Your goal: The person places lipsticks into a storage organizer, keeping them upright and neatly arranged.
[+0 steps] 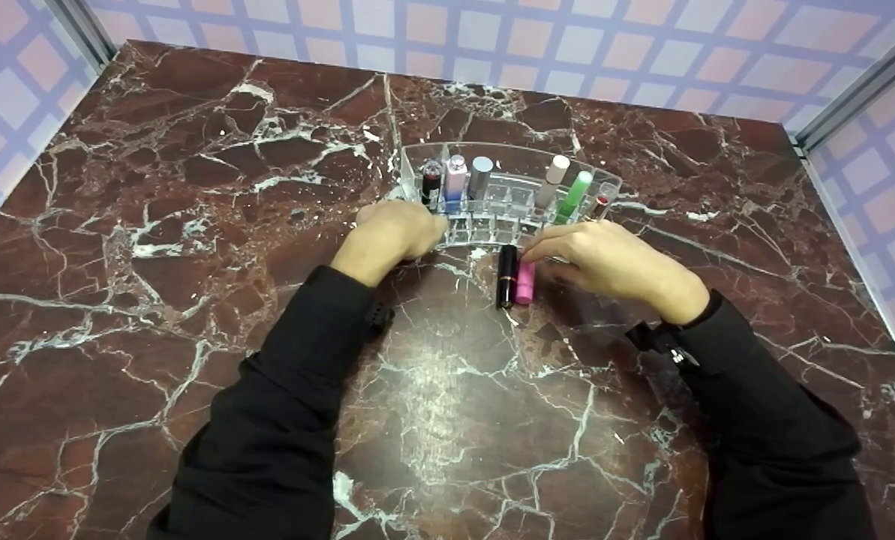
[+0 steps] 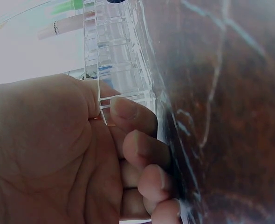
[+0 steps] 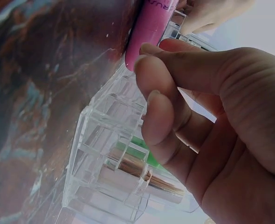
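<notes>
The left hand (image 1: 398, 229) grips the front left corner of a clear tiered cosmetics organizer (image 1: 485, 234). In the left wrist view its curled fingers (image 2: 149, 149) lie along the organizer's end, the thumb partly hidden. A pink lipstick tube (image 1: 524, 283) lies in front of the organizer, right beside a black lipstick tube (image 1: 506, 277). My right hand (image 1: 605, 259) is at the pink tube's far end, index finger on it, the other fingers loosely bent. Up close in the right wrist view, the thumb and fingertips (image 3: 158, 119) show beside the pink tube (image 3: 149, 32).
Several cosmetics stand in the organizer: a dark tube (image 1: 430, 184), a pink-and-blue one (image 1: 455, 184), a grey-capped one (image 1: 480, 178), a white-capped one (image 1: 554, 180), a green one (image 1: 574, 196) and a red-tipped one (image 1: 599, 206). Checkered panels (image 1: 492, 45) border the marbled tabletop (image 1: 214, 375).
</notes>
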Demonstrator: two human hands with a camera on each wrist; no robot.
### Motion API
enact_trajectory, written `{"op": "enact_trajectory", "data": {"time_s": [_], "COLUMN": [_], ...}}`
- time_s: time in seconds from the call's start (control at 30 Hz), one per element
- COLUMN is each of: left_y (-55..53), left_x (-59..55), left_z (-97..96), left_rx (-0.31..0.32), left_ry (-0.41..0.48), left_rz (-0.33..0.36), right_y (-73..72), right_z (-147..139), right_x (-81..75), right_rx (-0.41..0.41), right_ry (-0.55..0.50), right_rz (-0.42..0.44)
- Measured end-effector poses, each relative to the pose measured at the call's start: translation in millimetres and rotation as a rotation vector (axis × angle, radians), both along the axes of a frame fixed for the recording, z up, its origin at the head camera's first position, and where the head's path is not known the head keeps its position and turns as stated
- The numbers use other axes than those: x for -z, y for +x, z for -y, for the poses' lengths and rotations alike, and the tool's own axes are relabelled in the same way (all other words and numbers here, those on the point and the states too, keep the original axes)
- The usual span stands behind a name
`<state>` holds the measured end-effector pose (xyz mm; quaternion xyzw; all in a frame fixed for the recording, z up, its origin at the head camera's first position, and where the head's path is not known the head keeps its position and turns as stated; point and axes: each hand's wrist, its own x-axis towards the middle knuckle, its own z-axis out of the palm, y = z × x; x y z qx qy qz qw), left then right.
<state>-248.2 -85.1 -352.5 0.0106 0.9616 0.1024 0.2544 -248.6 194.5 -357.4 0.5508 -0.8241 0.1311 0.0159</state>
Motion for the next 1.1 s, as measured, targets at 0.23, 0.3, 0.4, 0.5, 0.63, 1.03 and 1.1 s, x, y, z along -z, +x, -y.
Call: {"op": "enact_trajectory", "data": {"time_s": [0.23,0.3,0.4,0.5,0.63,1.03,1.1], "left_y": [-0.2,-0.4,-0.9,-1.0,-1.3,-1.1,-1.5], "left_x": [0.8,0.9,1.2,1.2,1.0,0.4,0.4], "left_z": [-0.3,-0.4,-0.5,-0.6,-1.0,-0.5,-0.5], "left_rx": [0.001,-0.003,-0.009,-0.011,-0.004,0.005,0.004], "left_ry": [0.001,-0.003,-0.007,-0.007,-0.011,-0.007,-0.011], "left_rz": [0.004,0.007,0.008,0.012,0.017,0.007,0.011], "right_y": [-1.4,-1.6,-1.1,-0.8,-0.5,-0.2,-0.2], "right_z": [-1.8,-1.7,-1.8,-2.0,-3.0,-2.2,-2.2], "right_x": [-0.3,0.2,0.9,1.4,1.6,3.2,3.1], "right_rx": [0.009,0.008,0.005,0.017,0.047,0.067,0.068], "right_ry": [-0.001,-0.005,-0.010,-0.006,0.013,0.046,0.050], "right_rz": [-0.006,-0.011,-0.014,-0.017,-0.017,-0.023,-0.022]}}
